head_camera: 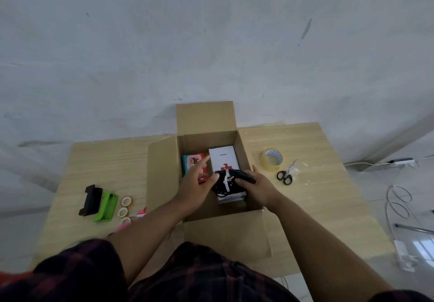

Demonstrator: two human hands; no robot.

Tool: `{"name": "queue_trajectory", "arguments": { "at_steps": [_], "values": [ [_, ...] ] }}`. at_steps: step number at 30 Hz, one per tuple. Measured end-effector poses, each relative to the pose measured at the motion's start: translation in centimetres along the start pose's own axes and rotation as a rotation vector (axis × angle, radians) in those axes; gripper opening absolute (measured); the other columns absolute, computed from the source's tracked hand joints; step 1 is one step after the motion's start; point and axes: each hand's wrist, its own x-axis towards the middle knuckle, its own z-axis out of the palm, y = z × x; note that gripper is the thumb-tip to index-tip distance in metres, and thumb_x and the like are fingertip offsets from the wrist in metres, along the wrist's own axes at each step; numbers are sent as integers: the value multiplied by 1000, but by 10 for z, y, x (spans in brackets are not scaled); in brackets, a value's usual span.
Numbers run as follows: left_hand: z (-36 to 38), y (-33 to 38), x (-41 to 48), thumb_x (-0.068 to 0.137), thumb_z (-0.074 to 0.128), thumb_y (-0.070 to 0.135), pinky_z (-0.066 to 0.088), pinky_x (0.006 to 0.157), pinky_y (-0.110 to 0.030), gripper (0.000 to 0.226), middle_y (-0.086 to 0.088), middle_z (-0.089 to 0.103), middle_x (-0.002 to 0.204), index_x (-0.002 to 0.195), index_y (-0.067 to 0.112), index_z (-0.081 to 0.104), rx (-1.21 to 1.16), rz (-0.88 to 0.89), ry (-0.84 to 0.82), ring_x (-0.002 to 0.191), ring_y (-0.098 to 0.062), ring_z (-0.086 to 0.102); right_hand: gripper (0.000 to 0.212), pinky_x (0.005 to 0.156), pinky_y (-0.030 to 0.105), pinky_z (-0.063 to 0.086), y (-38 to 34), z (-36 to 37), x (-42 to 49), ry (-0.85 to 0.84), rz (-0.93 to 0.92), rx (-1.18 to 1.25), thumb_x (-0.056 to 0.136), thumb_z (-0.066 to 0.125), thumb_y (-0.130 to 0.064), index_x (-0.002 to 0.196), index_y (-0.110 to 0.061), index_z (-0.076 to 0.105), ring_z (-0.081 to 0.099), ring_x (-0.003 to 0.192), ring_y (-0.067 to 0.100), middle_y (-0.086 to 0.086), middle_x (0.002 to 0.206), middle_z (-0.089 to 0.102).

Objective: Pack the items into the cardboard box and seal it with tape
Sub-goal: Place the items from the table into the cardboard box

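Right grip [256,184] clamps cable bundle [218,187] inside cardboard box [206,141] — left grip [199,182] apart beside.

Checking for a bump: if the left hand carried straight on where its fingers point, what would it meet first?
Probably the white ONEMED box, inside the cardboard box; depth is unclear, so the left hand might pass above it.

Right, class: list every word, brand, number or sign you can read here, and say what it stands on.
"ONEMED": red print on the white box lying in the cardboard box.
Red cross sign: same white box, partly hidden by the black bundle.
Teal packet: print too blurred to read.
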Motion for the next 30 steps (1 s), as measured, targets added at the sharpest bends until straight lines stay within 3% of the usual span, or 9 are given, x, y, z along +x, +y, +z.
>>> {"name": "queue_trajectory", "arguments": {
  "at_steps": [4,8,10,13,15,17,19,23,30],
  "values": [
    [4,-12,3,98,67,55,52,108,-32,67,8,54,150,159,43,39,19,-72,-151,133,-12,56,40,128,45,14,-3,0,2,13,10,-20,100,69,-46,136,-27,71,0,163,12,6,166,43],
    [9,-7,6,100,71,40,50,88,-11,53,10,63,132,149,30,54,-9,-79,-131,121,-8,60,39,127,42,13,-3,-4,2,-9,3,23,101,68,-45,136,-27,71,-1,163,11,5,166,43],
    [13,-6,9,99,72,42,52,83,-14,46,10,66,125,141,27,60,-3,-98,-91,113,-8,63,39,127,43,14,-5,-4,3,-21,11,5,101,68,-45,136,-28,71,0,163,13,5,167,42],
    [16,-9,13,98,72,41,60,84,-23,38,11,69,112,132,25,66,-7,-132,-59,101,-6,66,36,129,52,24,-2,2,2,6,2,77,99,69,-45,134,-43,69,9,164,23,5,169,35],
    [16,-20,13,97,74,41,64,87,-34,32,9,74,110,125,25,71,-23,-167,-61,101,-10,72,42,129,49,27,-3,8,-3,40,5,134,102,66,-41,142,-49,61,8,164,23,1,174,20],
    [15,-31,11,96,76,40,65,86,-38,29,7,77,108,121,25,74,-17,-208,-84,100,-13,75,47,130,45,18,-2,16,-7,73,-11,92,106,58,-48,150,-58,46,-1,164,15,-12,176,15],
    [16,-39,8,95,78,35,64,83,-34,23,8,78,105,116,27,74,14,-257,-110,98,-13,75,53,131,42,8,2,20,-8,91,-40,19,107,49,-60,157,-59,33,-7,162,6,-22,174,17],
    [27,-43,8,91,82,34,58,81,-28,19,9,76,101,106,26,75,157,-277,-183,93,-9,73,64,121,29,10,0,17,-11,65,-8,32,105,42,-70,164,-53,24,-9,160,2,-20,176,11],
    [52,-54,13,96,77,31,55,89,-30,38,1,73,117,132,22,69,217,-303,-308,104,-16,67,63,133,45,1,-1,12,-9,2,20,52,105,30,-75,163,-51,25,-13,160,2,-22,175,12]
  ]
}}
